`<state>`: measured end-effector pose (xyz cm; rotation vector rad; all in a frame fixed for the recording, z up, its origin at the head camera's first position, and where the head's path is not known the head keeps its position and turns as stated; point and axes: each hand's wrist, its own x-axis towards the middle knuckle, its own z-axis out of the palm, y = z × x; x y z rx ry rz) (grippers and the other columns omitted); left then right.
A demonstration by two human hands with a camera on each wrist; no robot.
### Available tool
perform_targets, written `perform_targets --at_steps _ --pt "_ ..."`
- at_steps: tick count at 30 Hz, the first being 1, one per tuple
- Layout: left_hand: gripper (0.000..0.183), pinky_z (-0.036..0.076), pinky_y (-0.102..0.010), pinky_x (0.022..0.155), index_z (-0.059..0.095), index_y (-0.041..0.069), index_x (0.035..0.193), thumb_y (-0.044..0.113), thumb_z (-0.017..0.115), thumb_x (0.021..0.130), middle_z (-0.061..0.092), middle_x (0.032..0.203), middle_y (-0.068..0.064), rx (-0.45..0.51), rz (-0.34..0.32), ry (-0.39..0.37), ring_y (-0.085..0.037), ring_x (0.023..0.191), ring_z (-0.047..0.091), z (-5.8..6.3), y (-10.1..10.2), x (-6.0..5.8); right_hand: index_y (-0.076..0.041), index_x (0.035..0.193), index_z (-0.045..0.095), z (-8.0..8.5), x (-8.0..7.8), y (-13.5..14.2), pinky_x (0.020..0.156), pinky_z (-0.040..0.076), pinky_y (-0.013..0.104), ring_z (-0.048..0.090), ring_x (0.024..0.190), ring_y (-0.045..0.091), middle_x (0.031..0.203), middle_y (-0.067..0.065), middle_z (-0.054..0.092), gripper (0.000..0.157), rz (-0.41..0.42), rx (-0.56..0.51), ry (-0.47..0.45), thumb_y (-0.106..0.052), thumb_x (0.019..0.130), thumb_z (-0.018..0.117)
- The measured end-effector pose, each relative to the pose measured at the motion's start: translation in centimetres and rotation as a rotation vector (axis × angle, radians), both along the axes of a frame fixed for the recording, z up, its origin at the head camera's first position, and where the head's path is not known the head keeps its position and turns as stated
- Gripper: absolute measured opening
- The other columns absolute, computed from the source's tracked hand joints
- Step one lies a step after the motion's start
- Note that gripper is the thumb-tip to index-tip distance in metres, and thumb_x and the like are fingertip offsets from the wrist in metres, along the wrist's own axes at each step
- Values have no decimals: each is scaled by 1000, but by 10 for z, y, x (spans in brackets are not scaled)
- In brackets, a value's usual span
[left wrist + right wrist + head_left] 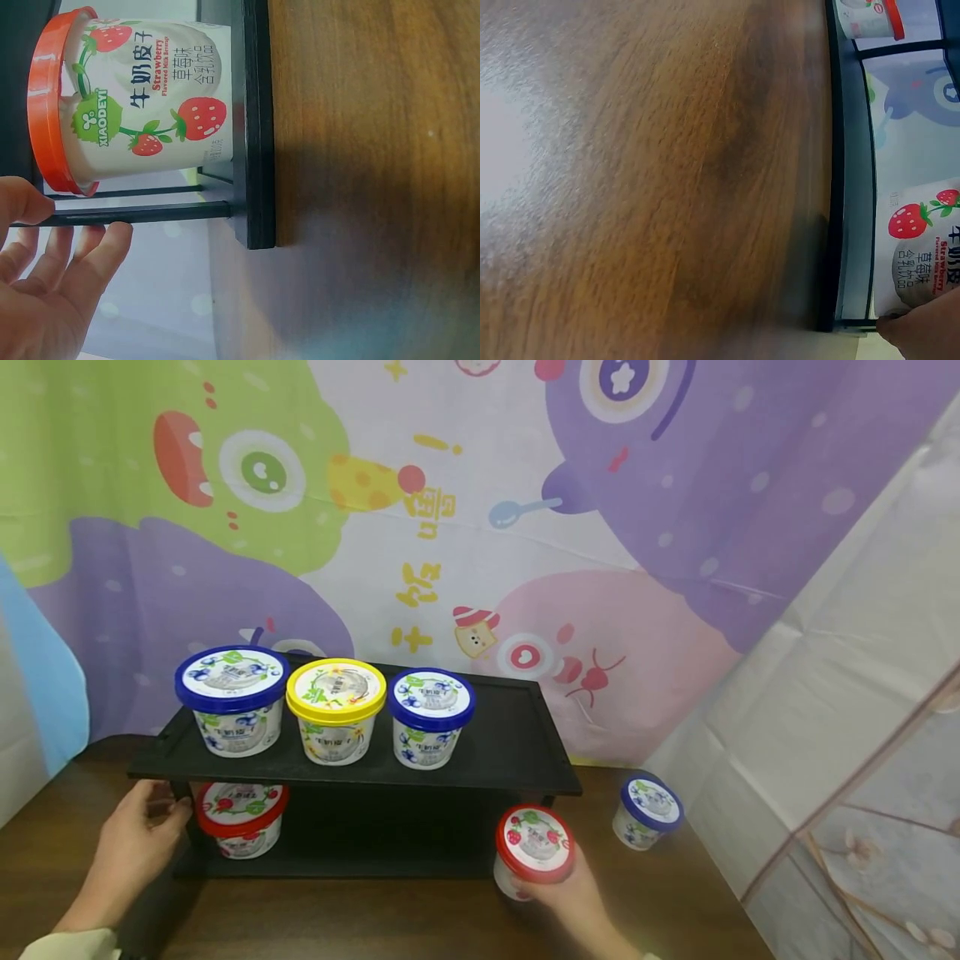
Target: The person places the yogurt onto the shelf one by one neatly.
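Observation:
My right hand grips a strawberry milk cup with a red lid, at the right front of a black two-tier shelf. Part of its strawberry label shows in the right wrist view beside my thumb. At the shelf's left end, my left hand holds the thin black post between thumb and fingers. Just right of that post, another red-lidded strawberry cup stands upright on the lower tier, its label facing the left wrist camera.
On the upper tier stand a large blue-lidded cup, a yellow-lidded cup and a smaller blue-lidded cup. Another blue-lidded cup sits on the wooden table, right of the shelf. A cartoon-printed cloth hangs behind.

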<state>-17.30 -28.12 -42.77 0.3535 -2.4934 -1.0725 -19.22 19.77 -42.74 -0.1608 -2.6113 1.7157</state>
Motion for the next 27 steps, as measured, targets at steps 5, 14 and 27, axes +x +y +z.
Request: perform_targets --at_steps 5,14,27 --pt "38 46 -62 77 41 -10 123 8 51 91 48 113 -37 -8 -4 12 -51 99 51 0 -1 0 2 134 37 1 0 -6 96 47 46 54 115 32 125 18 55 88 16 -7 40 -18 64 85" --pt "37 46 -62 76 41 -10 122 7 51 90 49 112 -36 -9 -7 20 -51 98 52 -2 0 1 2 134 37 -1 1 -13 94 49 45 55 114 32 124 18 56 88 12 -14 39 -18 63 86" --pt "36 45 -63 76 41 -9 122 7 51 91 49 111 -37 -3 -12 26 -51 97 52 0 1 1 2 133 39 1 1 -20 94 48 44 55 113 30 124 17 56 85 79 -40 46 -16 64 85"
